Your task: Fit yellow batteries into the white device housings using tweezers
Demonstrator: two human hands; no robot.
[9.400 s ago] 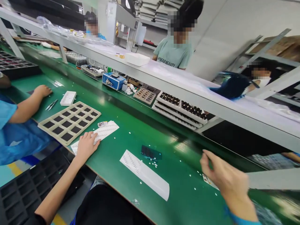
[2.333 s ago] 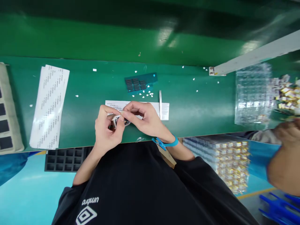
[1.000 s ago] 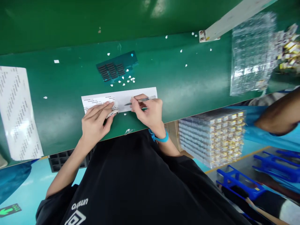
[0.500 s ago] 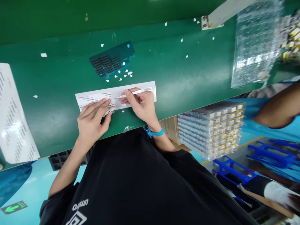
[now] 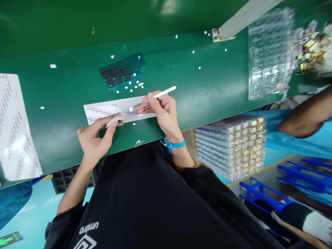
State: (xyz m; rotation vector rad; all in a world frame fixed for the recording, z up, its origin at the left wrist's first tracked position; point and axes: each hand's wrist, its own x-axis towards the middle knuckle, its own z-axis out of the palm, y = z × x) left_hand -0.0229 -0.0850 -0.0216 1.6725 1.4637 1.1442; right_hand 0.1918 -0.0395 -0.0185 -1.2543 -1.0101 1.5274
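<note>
My left hand (image 5: pixel 97 136) pinches a small white part (image 5: pixel 115 121) with a dark end, over the lower edge of a printed label sheet (image 5: pixel 101 110). White tweezers (image 5: pixel 166 92) are in my right hand (image 5: pixel 164 110), their thin tip pointing left. A small white square (image 5: pixel 131 109) is at that tip, above the bare part of the sheet; whether it touches the sheet I cannot tell. Beyond the sheet, a blue film (image 5: pixel 137 62) carries rows of black strips (image 5: pixel 116 76), with several small white round pieces (image 5: pixel 136 86) beside it.
More label sheets (image 5: pixel 19 131) lie at the left of the green table (image 5: pixel 207 90). Clear trays (image 5: pixel 269 58) and yellow-white parts (image 5: pixel 312 46) are at the right, past a metal bracket (image 5: pixel 224 35). Stacked trays (image 5: pixel 230 145) stand below the edge, near another person's arm (image 5: pixel 303 114).
My left hand has lifted off the label print and turned, raising the white part. My right hand has moved slightly right with the tweezers, and a white square now shows at their tip.
</note>
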